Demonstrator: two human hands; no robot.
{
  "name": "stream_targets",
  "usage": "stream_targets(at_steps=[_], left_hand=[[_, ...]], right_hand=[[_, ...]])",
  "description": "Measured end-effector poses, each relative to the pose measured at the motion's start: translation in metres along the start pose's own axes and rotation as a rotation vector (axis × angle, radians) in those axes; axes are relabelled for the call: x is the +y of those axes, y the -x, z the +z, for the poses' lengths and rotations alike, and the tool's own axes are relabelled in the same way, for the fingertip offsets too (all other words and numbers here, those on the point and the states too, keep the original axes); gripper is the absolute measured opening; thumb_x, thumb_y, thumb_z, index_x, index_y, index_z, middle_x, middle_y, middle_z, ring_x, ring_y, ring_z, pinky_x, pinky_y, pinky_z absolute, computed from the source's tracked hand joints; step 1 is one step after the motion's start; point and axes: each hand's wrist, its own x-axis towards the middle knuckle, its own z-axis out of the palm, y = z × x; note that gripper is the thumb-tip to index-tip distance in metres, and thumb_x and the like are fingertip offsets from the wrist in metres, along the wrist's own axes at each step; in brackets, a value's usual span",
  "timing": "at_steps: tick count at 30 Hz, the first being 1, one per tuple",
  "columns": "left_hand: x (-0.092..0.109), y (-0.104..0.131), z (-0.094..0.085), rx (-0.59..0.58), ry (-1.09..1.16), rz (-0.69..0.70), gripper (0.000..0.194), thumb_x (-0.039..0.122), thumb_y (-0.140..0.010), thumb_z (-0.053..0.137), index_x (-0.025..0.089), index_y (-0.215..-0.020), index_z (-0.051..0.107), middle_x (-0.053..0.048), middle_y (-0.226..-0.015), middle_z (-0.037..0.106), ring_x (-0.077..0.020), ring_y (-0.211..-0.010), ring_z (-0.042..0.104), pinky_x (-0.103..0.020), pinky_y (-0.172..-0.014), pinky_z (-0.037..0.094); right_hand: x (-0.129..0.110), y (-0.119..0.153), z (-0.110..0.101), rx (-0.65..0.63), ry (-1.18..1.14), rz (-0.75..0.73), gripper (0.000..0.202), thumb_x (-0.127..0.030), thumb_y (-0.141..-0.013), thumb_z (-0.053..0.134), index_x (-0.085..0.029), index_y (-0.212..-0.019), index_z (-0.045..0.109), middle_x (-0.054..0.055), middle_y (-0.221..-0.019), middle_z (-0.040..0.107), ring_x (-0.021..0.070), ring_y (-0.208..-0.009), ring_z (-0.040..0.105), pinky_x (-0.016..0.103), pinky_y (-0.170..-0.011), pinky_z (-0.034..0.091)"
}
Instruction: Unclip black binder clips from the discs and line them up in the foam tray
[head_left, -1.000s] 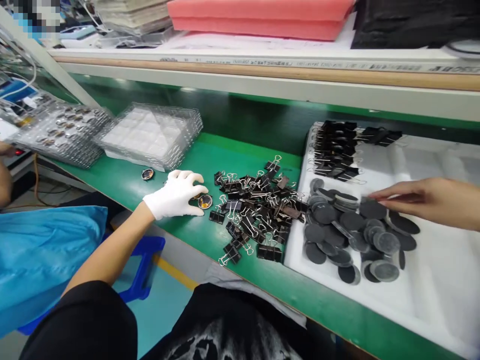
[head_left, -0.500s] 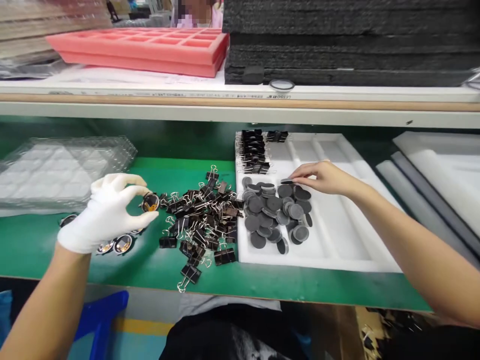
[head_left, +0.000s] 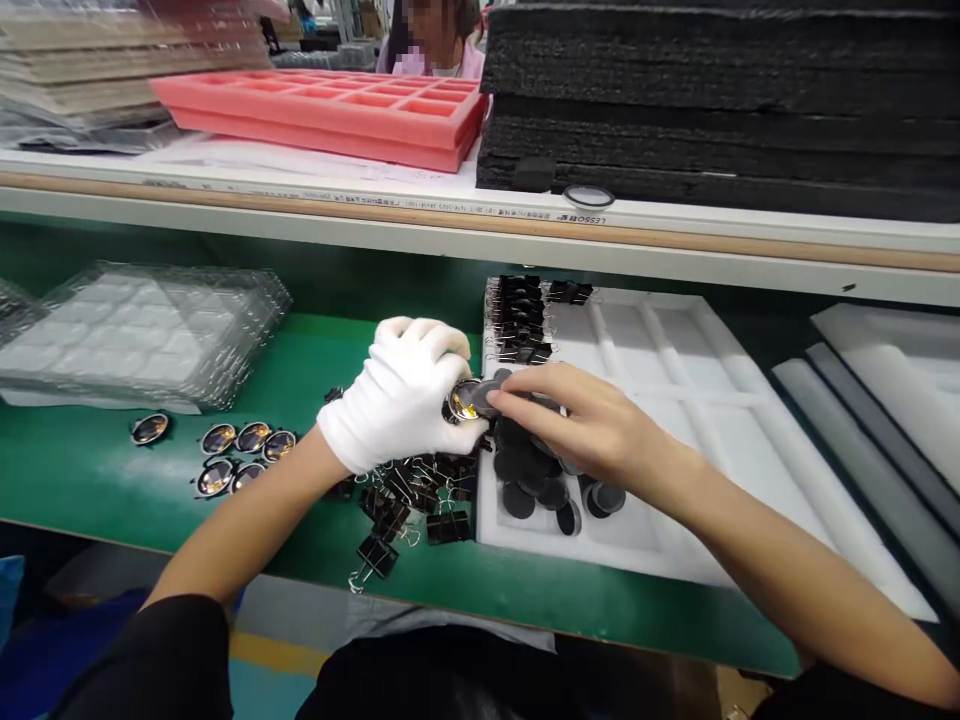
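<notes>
On my remote feed I note left hand [head_left: 409, 385] fingers clamped round a ringed part [head_left: 465, 403] near clock centre, right hand [head_left: 600, 420] pinching a grey disc [head_left: 486, 397] at its two o'clock; judged step: mating them, next needing careful alignment.

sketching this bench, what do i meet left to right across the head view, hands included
Clear plastic tray stack, gloved left hand, silver-rimmed round part, gray disc, bare right hand, stacked foam sheets.
</notes>
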Motion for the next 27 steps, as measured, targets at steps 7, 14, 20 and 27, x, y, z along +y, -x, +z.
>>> stream_targets(at_steps=[7,14,20,27], left_hand=[[-0.008,0.003,0.008,0.072,-0.038,0.074,0.029,0.043,-0.081,0.067,0.017,-0.093,0.070,-0.014,-0.111,0.070,-0.0326,-0.107,0.063,-0.051,-0.097,0.040],[-0.023,-0.002,-0.006,-0.016,-0.001,0.058,0.047,0.055,-0.090,0.062,0.018,-0.118,0.070,-0.016,-0.127,0.068,-0.0329,-0.120,0.060,-0.049,-0.102,0.041],[-0.090,0.000,-0.018,-0.336,-0.175,-0.483,0.047,0.049,-0.102,0.041,0.020,-0.110,0.076,-0.011,-0.102,0.075,-0.0291,-0.095,0.069,-0.041,-0.088,0.048],[-0.081,-0.014,0.041,-0.480,-0.079,-0.272,0.057,0.038,-0.105,0.033,0.036,-0.162,0.040,-0.009,-0.147,0.061,-0.0280,-0.114,0.067,-0.038,-0.092,0.050]], right_hand=[[0.013,-0.011,0.019,0.069,0.028,-0.198,0.030,-0.011,-0.102,0.054,-0.023,-0.124,0.070,0.014,-0.124,0.070,0.0277,-0.112,0.068,0.047,-0.089,0.062],[0.015,-0.021,0.047,-0.006,-1.083,0.715,0.043,-0.047,-0.086,0.083,-0.021,-0.120,0.075,0.009,-0.104,0.078,0.0212,-0.085,0.075,0.039,-0.081,0.067],[0.045,-0.037,0.028,0.243,-1.262,0.898,0.039,-0.041,-0.066,0.099,-0.021,-0.094,0.081,0.008,-0.099,0.080,0.0229,-0.094,0.076,0.031,-0.077,0.065],[0.046,-0.067,0.016,0.247,-1.299,0.782,0.039,-0.044,-0.068,0.097,-0.024,-0.096,0.079,0.006,-0.098,0.079,0.0251,-0.100,0.076,0.035,-0.082,0.064]])
